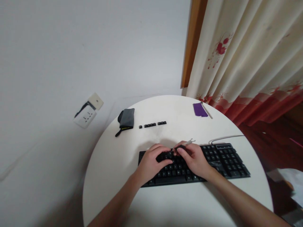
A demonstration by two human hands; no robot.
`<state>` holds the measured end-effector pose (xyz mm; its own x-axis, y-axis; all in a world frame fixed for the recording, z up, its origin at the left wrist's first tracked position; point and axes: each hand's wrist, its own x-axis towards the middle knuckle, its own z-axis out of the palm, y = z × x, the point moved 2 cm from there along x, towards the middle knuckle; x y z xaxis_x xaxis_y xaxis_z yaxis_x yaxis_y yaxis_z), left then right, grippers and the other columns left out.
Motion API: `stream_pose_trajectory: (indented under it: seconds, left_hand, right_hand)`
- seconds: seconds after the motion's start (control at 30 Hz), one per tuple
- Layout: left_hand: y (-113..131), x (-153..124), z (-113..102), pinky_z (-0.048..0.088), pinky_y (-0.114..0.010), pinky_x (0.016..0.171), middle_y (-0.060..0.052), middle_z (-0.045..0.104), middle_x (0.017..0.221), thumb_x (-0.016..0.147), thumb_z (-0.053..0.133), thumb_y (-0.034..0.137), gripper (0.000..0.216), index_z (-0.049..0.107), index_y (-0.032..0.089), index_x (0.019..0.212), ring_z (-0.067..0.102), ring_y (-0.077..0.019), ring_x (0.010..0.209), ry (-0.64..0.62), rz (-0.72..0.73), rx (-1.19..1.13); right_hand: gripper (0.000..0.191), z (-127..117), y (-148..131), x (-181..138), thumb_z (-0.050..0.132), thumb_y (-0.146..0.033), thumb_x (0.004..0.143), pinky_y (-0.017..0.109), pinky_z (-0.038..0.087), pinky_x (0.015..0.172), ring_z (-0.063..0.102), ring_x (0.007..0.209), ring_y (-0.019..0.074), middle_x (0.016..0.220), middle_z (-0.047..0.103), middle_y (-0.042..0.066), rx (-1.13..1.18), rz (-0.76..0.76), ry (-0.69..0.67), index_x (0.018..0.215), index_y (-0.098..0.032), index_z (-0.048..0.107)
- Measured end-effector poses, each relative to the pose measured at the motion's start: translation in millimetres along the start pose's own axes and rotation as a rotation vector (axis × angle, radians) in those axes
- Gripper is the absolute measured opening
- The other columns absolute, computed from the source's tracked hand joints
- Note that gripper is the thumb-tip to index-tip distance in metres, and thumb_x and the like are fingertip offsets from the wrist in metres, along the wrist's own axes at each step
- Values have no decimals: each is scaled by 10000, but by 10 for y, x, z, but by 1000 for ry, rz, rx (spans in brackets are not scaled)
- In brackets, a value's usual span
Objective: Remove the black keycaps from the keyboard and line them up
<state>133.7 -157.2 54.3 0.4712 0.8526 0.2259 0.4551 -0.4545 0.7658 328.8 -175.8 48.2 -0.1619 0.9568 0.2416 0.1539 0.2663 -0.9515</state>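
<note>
A black keyboard (pixel 172 172) lies on the white round table, under both hands. My left hand (pixel 151 160) rests over its left part, fingers curved and apart from the thumb, the tips touching the upper key rows. What lies between those tips is dark and hard to make out. My right hand (pixel 195 159) is closed around a keycap puller (pixel 189 142), whose pale forked end points up and to the right. The puller's dark part is between thumb and fingers, close to my left fingertips. Several loose black keycaps (pixel 150 125) lie in a row behind the keyboard.
On the left of the table (pixel 111 170) lies a dark grey folded pouch (pixel 127 118). A purple cloth (pixel 200 109) and a thin pale stick (pixel 207 111) lie at the back right. The keyboard's cable (pixel 224 136) runs to the right edge. A curtain (pixel 236 63) hangs behind.
</note>
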Motion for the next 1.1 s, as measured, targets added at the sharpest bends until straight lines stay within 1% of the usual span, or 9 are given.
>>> stream_pose_trajectory:
  seconds: [0.1, 0.17, 0.27, 0.4, 0.47, 0.63, 0.77, 0.9, 1.1]
  left_hand:
    - [17, 2, -1, 526, -320, 855, -46, 692, 984, 832, 713, 268, 153, 710, 229, 980, 643, -193, 922, 15, 27, -6]
    - [24, 2, -1, 527, -322, 855, -50, 690, 978, 853, 686, 254, 131, 711, 227, 979, 642, -193, 922, 17, 43, -7]
    - [27, -5, 14, 526, -327, 874, -53, 691, 994, 867, 670, 240, 146, 703, 227, 1009, 641, -194, 940, -3, 69, -3]
    - [0, -20, 46, 531, -335, 885, -53, 691, 1011, 884, 648, 225, 180, 672, 231, 1063, 639, -195, 955, -12, 77, 31]
    - [-16, -27, 60, 535, -341, 885, -51, 686, 1009, 900, 628, 215, 167, 658, 227, 1064, 638, -194, 953, -9, 111, 66]
    - [-27, -38, 84, 542, -347, 880, -61, 665, 1043, 942, 563, 192, 172, 655, 221, 1084, 627, -188, 968, 7, 235, 168]
    - [-23, -37, 93, 546, -356, 897, -75, 649, 1107, 946, 548, 168, 225, 663, 229, 1131, 619, -191, 1006, 34, 289, 188]
    - [-42, -35, 100, 556, -360, 869, -76, 653, 1076, 933, 576, 176, 199, 687, 228, 1089, 624, -199, 983, 47, 308, 183]
    - [-53, -45, 106, 541, -352, 883, -73, 646, 1079, 927, 585, 165, 177, 689, 216, 1061, 614, -198, 999, 18, 295, 174]
  right_hand:
    - [203, 7, -35, -3, 537, -346, 957, 330, 504, 792, 646, 804, 204, 840, 691, 50, -36, -56, -4, 874, -224, 677]
    - [180, 10, -47, 1, 550, -342, 951, 334, 498, 824, 646, 849, 209, 874, 692, 53, -47, -73, -6, 891, -221, 670]
    - [187, 35, -22, 5, 519, -342, 968, 327, 479, 869, 637, 899, 203, 924, 687, 48, -38, -41, -36, 941, -217, 655]
    - [237, 76, 72, -2, 485, -376, 982, 292, 477, 762, 602, 768, 177, 794, 642, 16, -45, 63, -42, 901, -207, 630]
    - [246, 90, 107, -5, 492, -388, 979, 283, 473, 731, 586, 735, 169, 765, 621, 9, -24, 83, -27, 875, -199, 612]
    - [251, 107, 142, -10, 497, -387, 981, 285, 477, 728, 589, 748, 167, 820, 632, 23, 37, 105, -12, 888, -183, 609]
    - [253, 108, 151, -14, 503, -389, 981, 284, 475, 719, 584, 731, 162, 789, 621, 17, 40, 121, -1, 890, -180, 613]
    - [253, 106, 140, -18, 500, -376, 984, 281, 468, 728, 582, 744, 162, 782, 630, 17, 17, 114, -8, 879, -177, 617]
    - [241, 103, 80, -26, 497, -350, 988, 269, 468, 722, 581, 736, 154, 780, 637, 15, 12, 95, -12, 870, -177, 615]
